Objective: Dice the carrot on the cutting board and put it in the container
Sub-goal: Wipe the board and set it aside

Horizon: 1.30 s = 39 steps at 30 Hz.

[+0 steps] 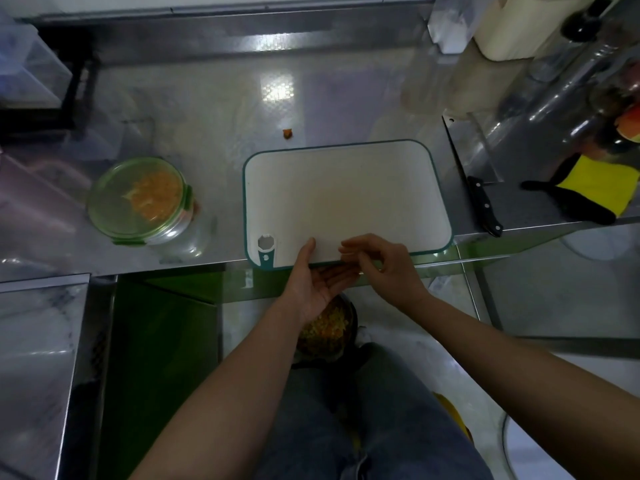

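- Two hands are meeting at the 6 o'clock edge of the white cutting board (pixel 346 195) (teal rim, nothing lying on it).
- The left hand (pixel 317 289) is lying palm up just under that edge, fingers straight and together, thumb resting on the board.
- The right hand (pixel 384 265) is hovering at its 3 o'clock, fingers loosely curled over the left palm. Can't tell if it's pinching anything.
- The diced carrot (pixel 154 195) is sitting in the round glass container (pixel 114 216) with green clips, at 9 o'clock of the board on the steel counter (pixel 214 98).
- One small orange scrap (pixel 287 133) is lying on the counter at about 11 o'clock of the board.
- The knife (pixel 481 202) is lying at 3 o'clock of the board, handle pointing toward the person.
- A dark bowl (pixel 349 327) of yellow-orange bits is sitting low at 6 o'clock, partly hidden under the left hand.
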{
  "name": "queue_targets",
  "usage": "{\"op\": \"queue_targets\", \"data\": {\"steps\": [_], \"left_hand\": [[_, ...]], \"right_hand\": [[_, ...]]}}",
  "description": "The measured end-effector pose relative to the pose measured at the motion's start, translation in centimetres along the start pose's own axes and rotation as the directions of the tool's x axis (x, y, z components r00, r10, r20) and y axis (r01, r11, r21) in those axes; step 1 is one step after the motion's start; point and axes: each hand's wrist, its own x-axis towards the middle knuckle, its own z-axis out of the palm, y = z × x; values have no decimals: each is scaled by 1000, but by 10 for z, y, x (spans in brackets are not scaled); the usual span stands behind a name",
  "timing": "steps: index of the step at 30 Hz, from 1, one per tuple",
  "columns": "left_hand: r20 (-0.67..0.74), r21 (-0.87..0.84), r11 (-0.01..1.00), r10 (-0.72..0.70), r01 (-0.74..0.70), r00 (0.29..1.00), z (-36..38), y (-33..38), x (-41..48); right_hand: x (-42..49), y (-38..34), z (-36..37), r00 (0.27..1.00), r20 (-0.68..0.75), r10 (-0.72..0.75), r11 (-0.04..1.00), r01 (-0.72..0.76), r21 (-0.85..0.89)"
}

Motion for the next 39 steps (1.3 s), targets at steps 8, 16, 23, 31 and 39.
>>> {"op": "queue_targets", "data": {"steps": [8,16,23,31,39], "left_hand": [[-19,-7,1000,1,-1,1000,2,-1,0],[-14,-15,1000,-2,1,1000,1,-3,3],[-36,-28,1000,3,-4,999,3,-3,3],[-18,5,1000,10,-10,1000,5,-2,-3],[-74,103,995,25,-17,997,0,-5,-7]], "right_hand": [[13,0,-7,988,-147,-58,991,38,-131],[-2,16,-3,991,-16,-131,937,119,-329],[-3,6,-8,993,-17,-116,975,110,-194],[-5,2,-6,997,-9,-78,981,75,-177],[-5,-1,-5,993,-70,-98,970,79,-231]]}}
